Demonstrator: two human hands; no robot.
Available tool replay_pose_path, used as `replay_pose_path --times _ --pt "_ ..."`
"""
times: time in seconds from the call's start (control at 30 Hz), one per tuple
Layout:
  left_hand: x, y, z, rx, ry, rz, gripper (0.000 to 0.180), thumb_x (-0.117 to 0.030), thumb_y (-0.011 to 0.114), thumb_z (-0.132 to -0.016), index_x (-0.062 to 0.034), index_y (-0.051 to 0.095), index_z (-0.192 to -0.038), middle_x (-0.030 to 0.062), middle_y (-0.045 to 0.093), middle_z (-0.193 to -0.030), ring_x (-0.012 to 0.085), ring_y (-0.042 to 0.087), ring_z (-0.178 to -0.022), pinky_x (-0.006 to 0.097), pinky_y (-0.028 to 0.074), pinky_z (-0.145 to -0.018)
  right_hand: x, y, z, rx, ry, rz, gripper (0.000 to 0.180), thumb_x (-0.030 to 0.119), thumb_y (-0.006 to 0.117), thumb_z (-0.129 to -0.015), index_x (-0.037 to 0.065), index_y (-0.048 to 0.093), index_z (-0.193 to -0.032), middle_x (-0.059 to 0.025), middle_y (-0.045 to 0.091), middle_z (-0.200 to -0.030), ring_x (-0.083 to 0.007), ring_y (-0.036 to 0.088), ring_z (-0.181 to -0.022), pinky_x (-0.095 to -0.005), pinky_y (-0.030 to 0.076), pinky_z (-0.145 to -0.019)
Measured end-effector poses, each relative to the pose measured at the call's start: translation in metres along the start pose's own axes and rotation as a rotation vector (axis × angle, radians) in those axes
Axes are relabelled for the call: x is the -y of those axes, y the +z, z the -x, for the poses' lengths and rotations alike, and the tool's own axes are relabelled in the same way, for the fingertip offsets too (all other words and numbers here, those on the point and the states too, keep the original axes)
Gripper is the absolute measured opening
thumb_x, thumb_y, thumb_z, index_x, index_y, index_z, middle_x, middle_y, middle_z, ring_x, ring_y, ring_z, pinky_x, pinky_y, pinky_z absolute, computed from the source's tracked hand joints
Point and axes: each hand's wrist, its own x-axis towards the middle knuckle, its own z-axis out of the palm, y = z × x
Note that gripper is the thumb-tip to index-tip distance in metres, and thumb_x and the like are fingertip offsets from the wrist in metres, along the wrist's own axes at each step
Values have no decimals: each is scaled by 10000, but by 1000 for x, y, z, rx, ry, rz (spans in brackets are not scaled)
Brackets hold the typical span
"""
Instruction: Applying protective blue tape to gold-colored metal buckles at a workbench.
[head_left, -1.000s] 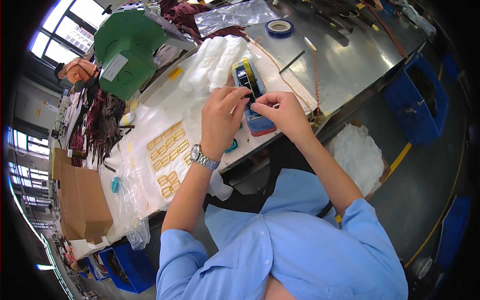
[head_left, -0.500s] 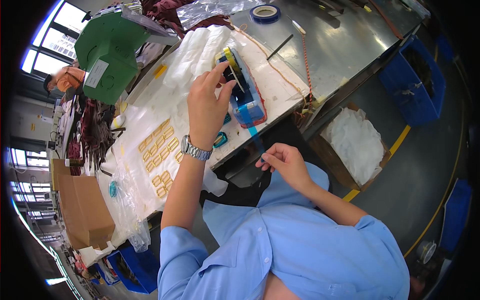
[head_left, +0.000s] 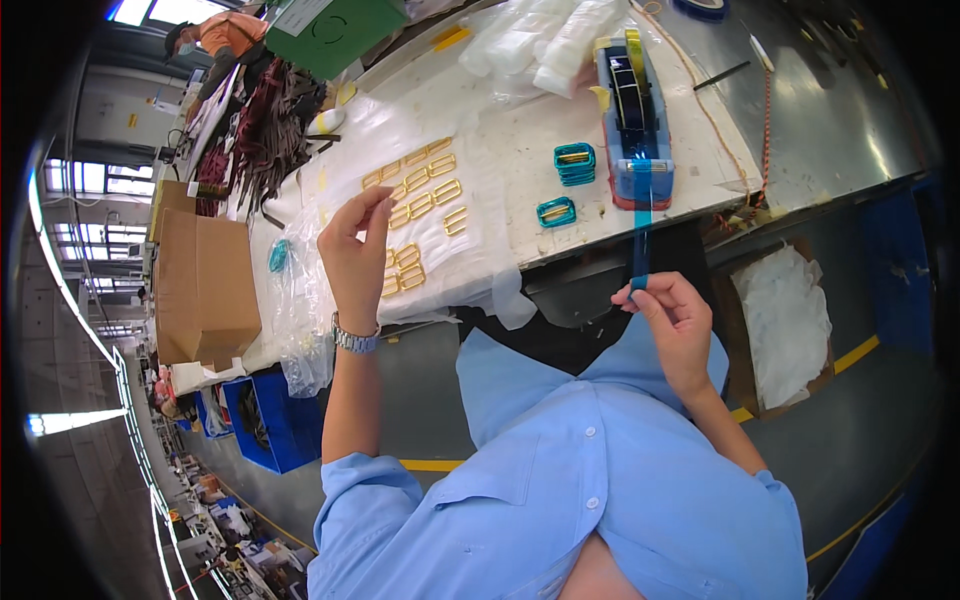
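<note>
Pinching the tape (head_left: pixel 642 240) near its loose end in the right hand (head_left: pixel 680 330), with grip pressed together, just off the edge of the counter (head_left: pixel 590 225). Drawn out straight from the dispenser (head_left: pixel 640 185), apparently to keep it taut. Holding the left hand (head_left: pixel 352 250) beside gold buckles (head_left: pixel 414 208), with thumb and finger close together; impossible to say whether pinching one. Laid in rows, probably for easy picking.

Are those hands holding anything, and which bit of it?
The right hand pinches the loose end of the blue tape strip. Whether the left hand, by the gold buckles, holds one can't be told.
</note>
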Motion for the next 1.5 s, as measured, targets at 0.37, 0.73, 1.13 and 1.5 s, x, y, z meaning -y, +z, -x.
replay_pose_path --times 0.37,0.73,1.13,1.5 --pt "4 39 25 255 458 -308 63 -68 768 -930 -39 733 -974 109 727 -941 326 688 -900 446 559 -792 -14 -12 -7 -25 128 1 170 35 654 -1089 -61 715 -1215 -140 815 -1077 -140 759 -938 -285 611 -884" --pt "4 43 0 417 215 -446 103 -44 744 -868 -8 668 -927 146 701 -880 337 695 -775 435 564 -714 -3 -10 4 41 195 -195 177 65 667 -1094 -53 741 -1204 -151 823 -1061 -130 761 -878 -285 628 -820" --pt "-96 75 66 739 -505 968 105 -37 776 -971 1 784 -1069 177 686 -1430 270 565 -1449 416 413 -1214 0 -6 10 2 156 -97 248 40 643 -1099 -79 700 -1308 -143 818 -1095 -121 747 -933 -274 606 -884" --pt "-113 124 84 796 -546 940 125 -85 819 -979 5 808 -1065 125 746 -1281 164 630 -1314 340 500 -1107 6 -2 12 -50 156 -55 270 16 653 -1073 -71 730 -1317 -110 833 -1040 -121 769 -906 -269 628 -834"
